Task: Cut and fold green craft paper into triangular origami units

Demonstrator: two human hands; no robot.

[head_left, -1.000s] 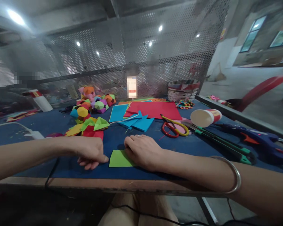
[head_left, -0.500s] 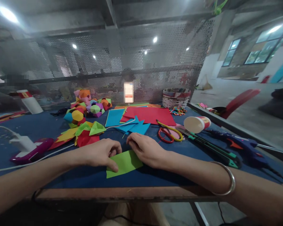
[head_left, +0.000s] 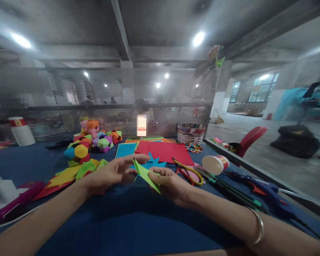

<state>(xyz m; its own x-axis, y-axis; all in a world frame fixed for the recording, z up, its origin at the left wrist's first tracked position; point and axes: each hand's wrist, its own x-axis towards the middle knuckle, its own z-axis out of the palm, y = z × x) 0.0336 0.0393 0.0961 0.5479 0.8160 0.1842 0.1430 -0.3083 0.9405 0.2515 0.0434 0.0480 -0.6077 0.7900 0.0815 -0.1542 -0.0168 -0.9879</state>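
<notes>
A folded piece of green paper (head_left: 146, 175) is raised above the blue table, gripped at its right side by my right hand (head_left: 170, 183). Just left of it is my left hand (head_left: 114, 172), its fingers spread and pointing toward the paper, with nothing seen in them. Behind the hands lie blue paper shapes (head_left: 156, 163) and a stack of red paper (head_left: 165, 151). Scissors with red and yellow handles (head_left: 193, 174) rest to the right of my right hand.
Folded-paper balls (head_left: 80, 151) and yellow leaf shapes (head_left: 65, 176) sit at left, near a purple power strip (head_left: 24, 197). Rightward are a paper cup (head_left: 213, 165), a green-black cutter (head_left: 234, 190), a blue glue gun (head_left: 266, 188) and a woven basket (head_left: 190, 134).
The green paper has gone from flat on the table to raised and folded in my right hand. My left hand has let go of it and opened. The view has tilted up.
</notes>
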